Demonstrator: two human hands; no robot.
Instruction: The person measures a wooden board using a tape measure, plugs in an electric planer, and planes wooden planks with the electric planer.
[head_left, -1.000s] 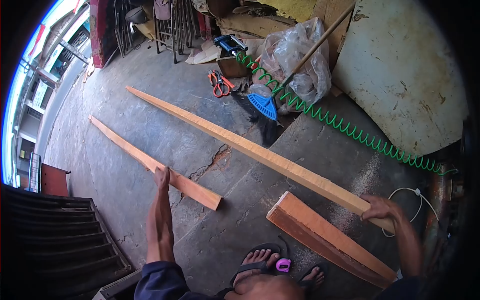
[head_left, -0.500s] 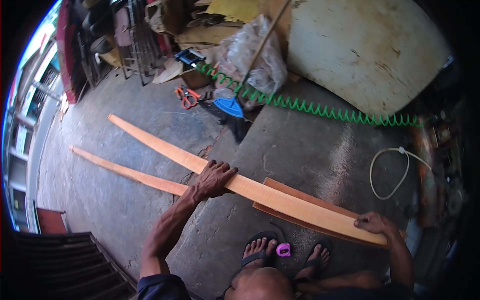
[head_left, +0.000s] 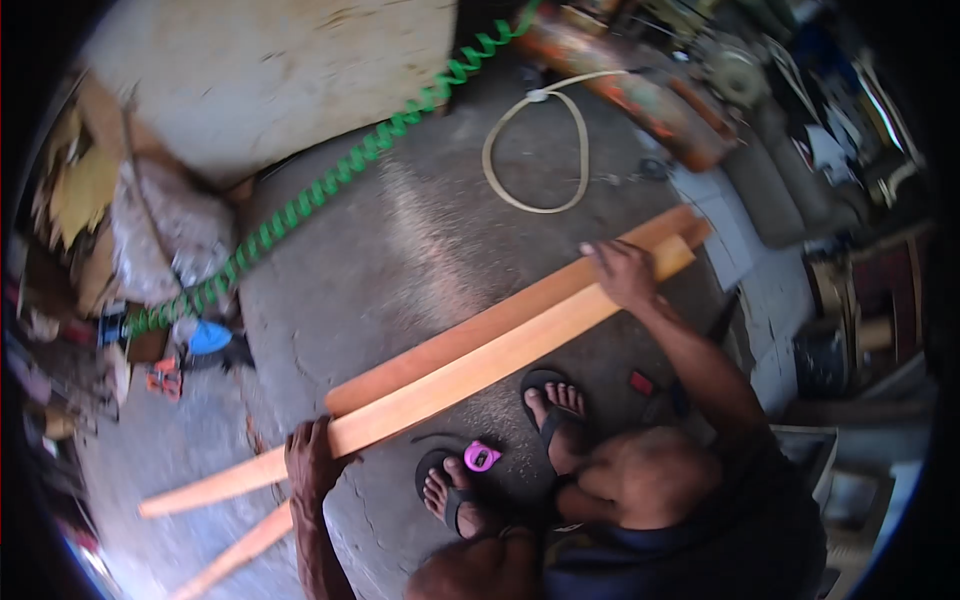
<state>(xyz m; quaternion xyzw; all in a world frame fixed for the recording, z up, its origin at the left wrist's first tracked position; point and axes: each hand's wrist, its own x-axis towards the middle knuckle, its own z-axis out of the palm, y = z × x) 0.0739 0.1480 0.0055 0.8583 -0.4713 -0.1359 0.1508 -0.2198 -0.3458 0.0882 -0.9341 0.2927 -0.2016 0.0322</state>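
A long pale plank runs from lower left to upper right in front of my feet. My left hand is wrapped over it toward its far-left part, and my right hand grips it close to its right end. Just behind the plank, and partly covered by it, lies a redder wood piece on the floor. A second thin plank slants away at the lower left, below my left hand. The pink tape measure rests between my sandalled feet.
A green coiled hose stretches across the upper left, before a large stained board. Beyond the planks are sawdust and a looped pale cable. A rusty cylinder lies upper right; a blue broom head is at left.
The view has swung to the right. My left hand has left the thin plank and taken hold of the long one, which now lies nearer my feet, alongside the redder piece.
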